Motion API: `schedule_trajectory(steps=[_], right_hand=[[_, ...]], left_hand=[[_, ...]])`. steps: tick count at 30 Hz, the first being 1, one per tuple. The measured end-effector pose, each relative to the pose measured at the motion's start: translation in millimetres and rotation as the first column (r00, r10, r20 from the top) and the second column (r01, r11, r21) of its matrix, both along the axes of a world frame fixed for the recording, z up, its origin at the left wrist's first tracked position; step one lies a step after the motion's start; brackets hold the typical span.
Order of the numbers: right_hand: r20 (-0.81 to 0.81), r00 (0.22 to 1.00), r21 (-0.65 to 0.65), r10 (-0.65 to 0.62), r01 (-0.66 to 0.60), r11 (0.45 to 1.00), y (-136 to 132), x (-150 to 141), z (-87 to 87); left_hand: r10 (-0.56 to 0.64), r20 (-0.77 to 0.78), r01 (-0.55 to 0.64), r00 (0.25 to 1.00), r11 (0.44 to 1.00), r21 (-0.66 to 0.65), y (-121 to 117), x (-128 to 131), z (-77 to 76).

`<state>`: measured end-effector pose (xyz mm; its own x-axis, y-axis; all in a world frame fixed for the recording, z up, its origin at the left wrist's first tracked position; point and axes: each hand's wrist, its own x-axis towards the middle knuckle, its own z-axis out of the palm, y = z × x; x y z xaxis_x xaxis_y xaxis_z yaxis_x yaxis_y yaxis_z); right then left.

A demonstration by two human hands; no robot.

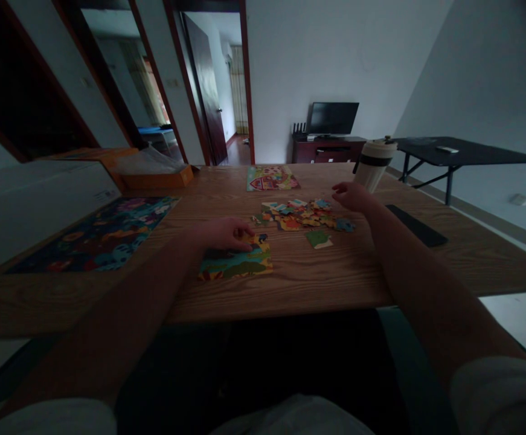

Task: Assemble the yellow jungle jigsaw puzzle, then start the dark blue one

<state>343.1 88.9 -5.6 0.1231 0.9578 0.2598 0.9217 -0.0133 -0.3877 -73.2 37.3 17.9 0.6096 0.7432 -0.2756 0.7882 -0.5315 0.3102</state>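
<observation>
My left hand (pixel 225 234) rests over the upper part of a partly joined jigsaw puzzle (pixel 240 264) in yellow, blue and green. Its thumb and forefinger are apart, and I see nothing held between them. Part of the puzzle is hidden beneath that hand. To the right, my right hand (pixel 351 197) hovers by the right edge of a heap of loose puzzle pieces (pixel 296 214), fingers loosely bent and apart, with nothing visible in them. A single green puzzle piece (pixel 319 239) lies on the table in front of the heap.
A pink picture sheet (pixel 272 178) lies at the wooden table's (pixel 326 284) far edge. On the left are a dark colourful puzzle (pixel 104 235) and an orange box (pixel 158 179). A cream tumbler (pixel 374 163) and a flat black object (pixel 416 226) stand and lie on the right.
</observation>
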Motion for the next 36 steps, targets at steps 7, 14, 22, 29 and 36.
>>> schedule_trajectory(steps=[7, 14, 22, 29, 36], right_hand=[[-0.127, 0.987, -0.218, 0.096, -0.122, 0.968, 1, 7, -19.6], [-0.152, 0.975, -0.234, 0.164, -0.197, 0.952, 1, 4, -20.6], [-0.047, 0.997, -0.278, 0.056, -0.067, 0.958, -5, 1, -7.0], [0.09, 0.986, -0.393, 0.143, -0.097, 0.914, -12, -3, 12.9], [0.154, 0.963, -0.406, 0.222, -0.143, 0.902, -11, -8, 8.4]], left_hand=[[-0.016, 0.048, 0.019, 0.999, 0.998, -0.067, 2, -2, 1.4], [0.023, 0.031, -0.021, 0.999, 0.997, -0.072, -1, -1, 4.1], [0.003, 0.018, -0.002, 1.0, 0.997, -0.075, -1, -1, 4.5], [0.02, 0.025, -0.018, 0.999, 0.996, -0.087, 0, -2, 2.2], [-0.007, 0.037, 0.012, 0.999, 0.993, -0.119, 2, -3, 1.9]])
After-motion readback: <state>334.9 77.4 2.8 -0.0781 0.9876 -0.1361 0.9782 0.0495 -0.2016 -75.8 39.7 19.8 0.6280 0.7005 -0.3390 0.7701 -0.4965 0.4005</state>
